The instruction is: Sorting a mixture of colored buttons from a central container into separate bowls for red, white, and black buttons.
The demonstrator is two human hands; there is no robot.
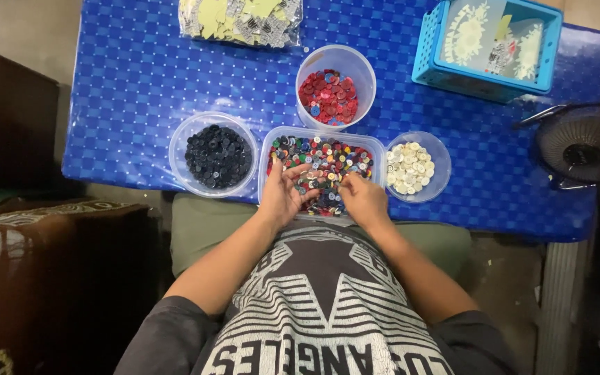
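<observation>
Both hands are inside the rectangular tub (376, 147) of mixed buttons (324, 161): left hand (282, 194) half-curled with palm up, its hold unclear; right hand (362, 198) bent over buttons, pinch hidden. Dark buttons bowl (182, 142) lies left, white buttons bowl (442, 167) right.

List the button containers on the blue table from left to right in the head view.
Round tub of dark buttons → rectangular tub of mixed-colour buttons → round tub of white buttons. The tall cup of red buttons overlaps in order, so left out.

Clear plastic tub (380, 149), glossy mixed buttons (324, 163). Surface (133, 76) cover: shiny blue checked plastic. Upper right: matt blue plastic basket (428, 66). Fan (585, 146): dark wire grille.
</observation>
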